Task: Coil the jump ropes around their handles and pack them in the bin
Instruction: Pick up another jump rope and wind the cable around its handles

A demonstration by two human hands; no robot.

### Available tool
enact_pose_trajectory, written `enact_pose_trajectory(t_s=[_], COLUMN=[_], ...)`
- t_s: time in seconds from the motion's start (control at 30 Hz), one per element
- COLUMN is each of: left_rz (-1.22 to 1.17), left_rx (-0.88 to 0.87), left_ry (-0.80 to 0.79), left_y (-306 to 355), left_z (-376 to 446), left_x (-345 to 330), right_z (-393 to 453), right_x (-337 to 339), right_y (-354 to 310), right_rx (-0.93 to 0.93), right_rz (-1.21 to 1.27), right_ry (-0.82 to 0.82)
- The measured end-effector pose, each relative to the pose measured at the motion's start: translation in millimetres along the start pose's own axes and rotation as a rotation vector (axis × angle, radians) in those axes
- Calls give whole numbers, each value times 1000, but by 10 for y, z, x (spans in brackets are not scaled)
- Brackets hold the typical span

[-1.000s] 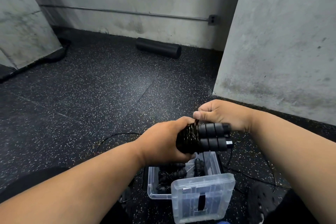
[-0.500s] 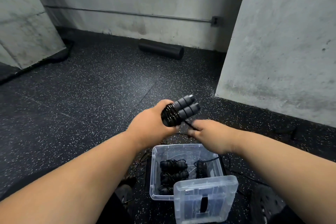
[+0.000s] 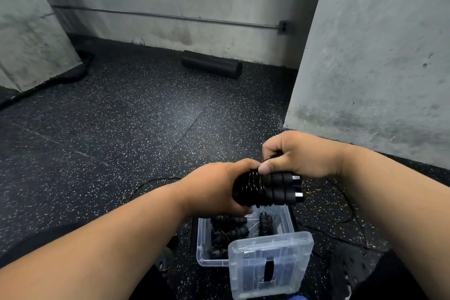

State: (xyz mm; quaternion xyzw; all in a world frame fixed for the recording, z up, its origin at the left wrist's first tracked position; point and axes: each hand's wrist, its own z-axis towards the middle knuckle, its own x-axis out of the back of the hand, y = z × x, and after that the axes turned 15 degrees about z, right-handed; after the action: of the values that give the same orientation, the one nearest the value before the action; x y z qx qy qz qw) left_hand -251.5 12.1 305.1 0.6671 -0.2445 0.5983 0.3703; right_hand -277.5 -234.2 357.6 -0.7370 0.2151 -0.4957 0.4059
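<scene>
My left hand [image 3: 214,187] grips a pair of black foam jump rope handles [image 3: 280,189] held side by side, with thin black rope coiled around their left part. My right hand [image 3: 294,156] sits just above the coil, thumb and fingers pinching the rope against the handles. Directly below stands a clear plastic bin [image 3: 202,246] on the floor, holding several coiled black jump ropes [image 3: 229,229]. The bin's clear lid [image 3: 270,263] rests tilted over its near right corner.
Loose thin rope [image 3: 350,204] trails over the speckled black rubber floor to the right and left of the bin. A black foam roller [image 3: 211,64] lies by the back wall. A concrete pillar [image 3: 379,56] stands at the right.
My right hand has swung from below the handles up over the top of the coil, carrying the rope. The handles have dropped lower and turned level, ends pointing right.
</scene>
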Motion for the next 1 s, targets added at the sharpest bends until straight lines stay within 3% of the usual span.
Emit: enact_pose_trajectory(t_s=[0.13, 0.2, 0.37, 0.57, 0.67, 0.77, 1.0], left_rz=[-232, -386, -428, -19, 63, 5, -79], left_rx=[19, 67, 320, 461, 361, 199, 48], left_ry=[29, 68, 233, 146, -30, -156, -88], left_y=[20, 30, -93, -349, -386, -332, -177], left_z=[-21, -31, 29, 77, 71, 35, -14], left_x=[30, 16, -1, -59, -97, -114, 53], right_z=[10, 33, 186, 127, 74, 11, 15], right_x=[-10, -63, -378, -717, -610, -395, -49], right_y=[218, 320, 352, 88, -107, -194, 111], right_rx=[-54, -63, -159, -84, 4, 60, 25], right_rz=[374, 418, -44, -452, -581, -556, 17], right_ry=[58, 92, 123, 45, 40, 30, 113])
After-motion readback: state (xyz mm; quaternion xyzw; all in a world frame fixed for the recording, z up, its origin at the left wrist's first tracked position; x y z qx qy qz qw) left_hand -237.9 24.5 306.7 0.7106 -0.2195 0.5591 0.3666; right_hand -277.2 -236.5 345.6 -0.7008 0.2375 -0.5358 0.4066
